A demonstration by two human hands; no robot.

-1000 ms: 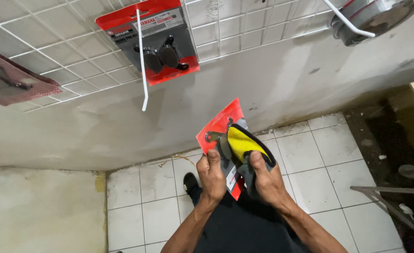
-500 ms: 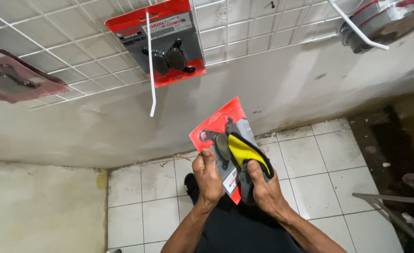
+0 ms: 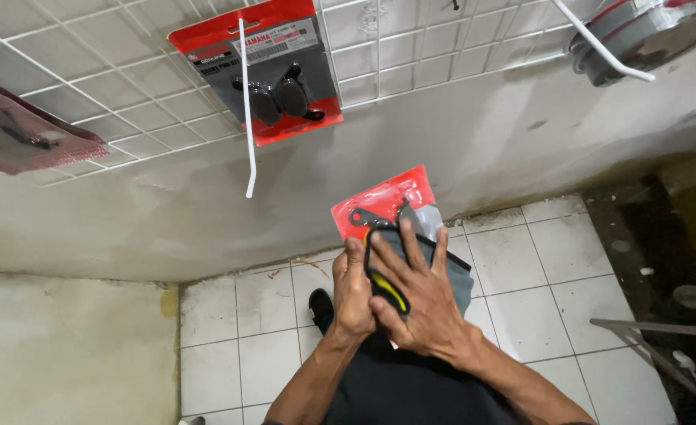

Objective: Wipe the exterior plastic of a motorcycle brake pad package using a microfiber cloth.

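My left hand (image 3: pixel 353 297) grips the left edge of a red blister pack (image 3: pixel 381 206) with a dark metal part inside, held in front of my chest. My right hand (image 3: pixel 422 295) lies spread over the front of the pack, pressing a yellow and black pad-like thing (image 3: pixel 385 287) and a grey cloth (image 3: pixel 456 275) against it. The lower half of the pack is hidden under my fingers. My dark trousers and one shoe (image 3: pixel 321 307) show below.
A white wire grid panel (image 3: pixel 127 86) hangs on the wall. On its hook (image 3: pixel 246 118) is a second red pack with two dark pads (image 3: pixel 273 75). A pinkish pack (image 3: pixel 17 138) hangs left, a round packaged part (image 3: pixel 647 35) top right. White floor tiles, a dark gap right.
My right hand has shifted from the pack's right side to lie flat across its front, covering most of the yellow and black thing. The view has tilted slightly.
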